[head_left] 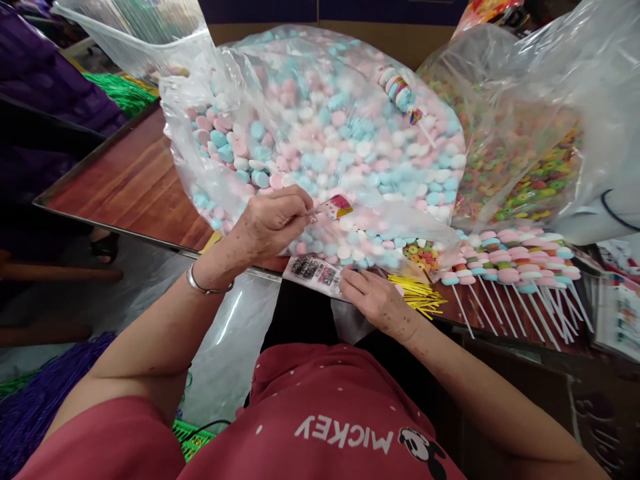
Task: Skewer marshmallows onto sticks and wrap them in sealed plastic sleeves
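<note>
My left hand (275,223) is closed in a pinch on a small clear plastic wrapper (338,207) with red and yellow print, held over the big bag of marshmallows (310,127). Lower and to the right, my right hand (375,298) has its fingers bent together over a printed plastic packet (317,275) at the table edge. What those fingers grip is hidden. Yellow twist ties (417,295) lie right beside this hand. Pink, white and blue marshmallows fill the clear bag, and one wrapped candy skewer (400,93) rests on top of it.
Several marshmallow skewers with white sticks (520,260) lie at the right table edge. Behind them stands a clear bag of coloured gummy rings (535,160). A plastic tub (145,40) is at the back left. Bare wooden tabletop (135,180) shows at the left.
</note>
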A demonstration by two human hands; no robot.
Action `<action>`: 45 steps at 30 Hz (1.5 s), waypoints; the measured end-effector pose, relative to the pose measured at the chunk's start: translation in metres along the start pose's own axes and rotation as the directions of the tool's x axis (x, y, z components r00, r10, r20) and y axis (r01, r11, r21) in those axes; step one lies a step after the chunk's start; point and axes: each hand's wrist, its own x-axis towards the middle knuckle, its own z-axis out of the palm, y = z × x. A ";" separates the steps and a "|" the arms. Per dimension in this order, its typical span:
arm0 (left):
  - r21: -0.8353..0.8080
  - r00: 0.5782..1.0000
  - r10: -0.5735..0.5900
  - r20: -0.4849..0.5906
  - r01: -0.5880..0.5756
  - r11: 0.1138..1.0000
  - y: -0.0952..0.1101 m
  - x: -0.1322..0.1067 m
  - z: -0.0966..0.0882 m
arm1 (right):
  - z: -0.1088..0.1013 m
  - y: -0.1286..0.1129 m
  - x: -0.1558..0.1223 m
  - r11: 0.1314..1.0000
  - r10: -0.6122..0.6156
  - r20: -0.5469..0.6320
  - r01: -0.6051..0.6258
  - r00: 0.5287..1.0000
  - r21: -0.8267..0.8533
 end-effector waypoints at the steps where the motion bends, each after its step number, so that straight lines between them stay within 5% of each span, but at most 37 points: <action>1: -0.007 1.000 0.006 0.013 -0.006 1.000 0.001 -0.001 -0.001 | -0.001 0.003 0.000 1.000 0.000 0.006 0.000 1.000 -0.023; 9: 0.008 0.950 0.060 0.306 -0.066 0.998 -0.006 -0.032 0.020 | -0.024 -0.004 0.006 0.970 0.149 0.242 -0.093 0.959 -0.226; 13: 0.131 0.968 0.097 0.233 -0.130 0.983 -0.015 -0.042 0.040 | -0.035 -0.009 0.006 0.958 0.228 0.333 -0.150 0.915 -0.244; 19: 0.263 0.982 0.167 0.087 -0.184 0.947 -0.016 -0.050 0.058 | -0.034 -0.016 -0.003 0.949 0.260 0.282 -0.190 0.924 -0.251; 23: 0.247 0.984 0.171 0.044 -0.176 0.953 -0.015 -0.054 0.060 | -0.032 -0.020 -0.008 0.938 0.279 0.173 -0.230 0.944 -0.258; 29: 0.311 0.983 0.179 0.032 -0.180 0.933 -0.014 -0.056 0.065 | -0.029 -0.027 -0.007 0.958 0.222 -0.157 -0.245 0.962 -0.147; 32: 0.378 0.978 0.198 0.063 -0.207 0.902 -0.016 -0.054 0.068 | -0.016 -0.026 -0.003 0.989 0.118 -0.051 -0.121 0.992 -0.082; 35: 0.381 0.973 0.220 0.067 -0.229 0.896 -0.017 -0.051 0.066 | -0.004 -0.020 0.004 0.983 0.173 0.088 -0.166 0.981 -0.079; 40: 0.296 0.973 0.173 -0.152 -0.123 0.947 -0.001 -0.048 0.037 | -0.006 -0.011 0.010 0.977 0.215 0.120 -0.213 0.969 -0.031; 45: 0.200 0.875 0.072 -0.479 0.030 0.979 0.035 -0.052 -0.002 | -0.019 -0.009 0.003 0.974 0.224 0.079 -0.224 0.971 -0.012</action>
